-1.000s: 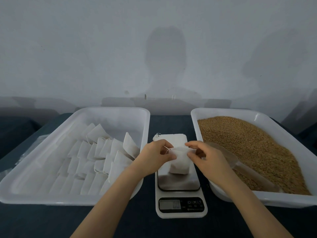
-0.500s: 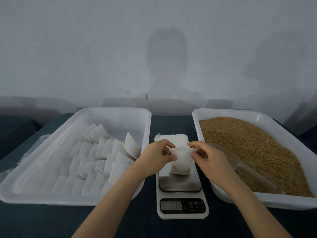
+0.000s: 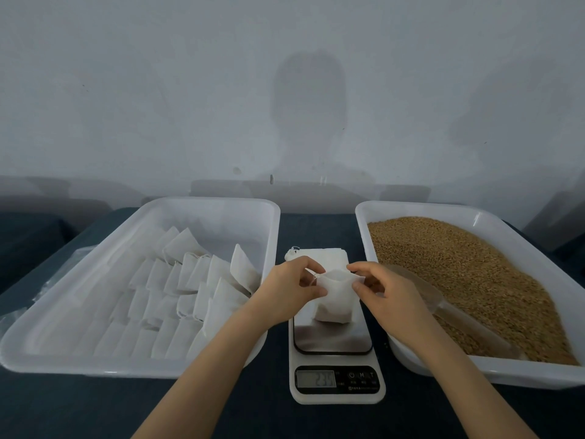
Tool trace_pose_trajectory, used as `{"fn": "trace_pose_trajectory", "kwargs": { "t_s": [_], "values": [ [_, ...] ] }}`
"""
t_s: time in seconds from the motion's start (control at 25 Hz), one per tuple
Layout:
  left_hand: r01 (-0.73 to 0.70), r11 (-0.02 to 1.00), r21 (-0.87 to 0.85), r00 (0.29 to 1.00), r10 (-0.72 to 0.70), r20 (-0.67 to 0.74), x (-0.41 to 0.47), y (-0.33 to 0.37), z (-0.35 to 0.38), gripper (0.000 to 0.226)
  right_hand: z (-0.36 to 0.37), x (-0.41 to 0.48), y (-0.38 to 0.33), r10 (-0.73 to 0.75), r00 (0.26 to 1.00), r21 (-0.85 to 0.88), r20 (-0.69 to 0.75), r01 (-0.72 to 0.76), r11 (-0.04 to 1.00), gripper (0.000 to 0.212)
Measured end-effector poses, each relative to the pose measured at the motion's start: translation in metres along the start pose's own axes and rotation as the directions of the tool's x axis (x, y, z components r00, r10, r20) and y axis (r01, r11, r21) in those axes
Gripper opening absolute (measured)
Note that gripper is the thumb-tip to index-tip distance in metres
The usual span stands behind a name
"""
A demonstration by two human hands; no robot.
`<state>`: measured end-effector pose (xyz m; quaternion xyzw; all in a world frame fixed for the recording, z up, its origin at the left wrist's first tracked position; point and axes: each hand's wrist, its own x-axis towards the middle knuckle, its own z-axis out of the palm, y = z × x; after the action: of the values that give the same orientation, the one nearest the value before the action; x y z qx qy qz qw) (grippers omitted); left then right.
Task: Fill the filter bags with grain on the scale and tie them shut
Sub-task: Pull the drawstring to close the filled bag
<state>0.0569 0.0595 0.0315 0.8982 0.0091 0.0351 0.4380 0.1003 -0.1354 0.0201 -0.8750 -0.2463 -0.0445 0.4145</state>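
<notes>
White filter bag (image 3: 335, 299) upright on scale (image 3: 332, 342) platform, mouth pinched at both edges by left hand (image 3: 285, 289) and right hand (image 3: 391, 297), fingers curled on rim: probably kept over the pan so weight reads during filling. Grain tray (image 3: 522, 373) close right, bag tray (image 3: 95, 365) left. Dark bench (image 3: 79, 407), bare grey wall (image 3: 158, 90).

The mouth of the bag (image 3: 335, 299) on the scale (image 3: 332, 340) has been drawn open: pinched flat a second ago, it is now held rounded between the left hand (image 3: 286, 289) and the right hand (image 3: 392, 301). The right fingers (image 3: 367, 270) have been spread slightly.
</notes>
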Motion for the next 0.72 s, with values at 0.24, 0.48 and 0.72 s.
{"fn": "trace_pose_trajectory", "kwargs": {
  "t_s": [0.24,0.48,0.72],
  "values": [
    [0.003,1.000,0.012,1.000,-0.003,0.005,0.0003,-0.0002,0.0004,0.023,0.0000,0.0001,0.0008,-0.013,1.000,-0.003,0.001,0.013,1.000,0.030],
    [0.002,1.000,0.009,1.000,-0.002,0.005,-0.0002,-0.0011,0.0002,0.023,0.0004,0.0005,0.0009,-0.017,1.000,0.000,0.000,0.017,1.000,0.030],
    [0.000,1.000,0.012,1.000,0.000,0.010,0.0005,-0.0011,0.0007,0.024,0.0002,0.0004,0.0003,-0.022,1.000,-0.003,0.000,0.022,1.000,0.029]
  ]
}}
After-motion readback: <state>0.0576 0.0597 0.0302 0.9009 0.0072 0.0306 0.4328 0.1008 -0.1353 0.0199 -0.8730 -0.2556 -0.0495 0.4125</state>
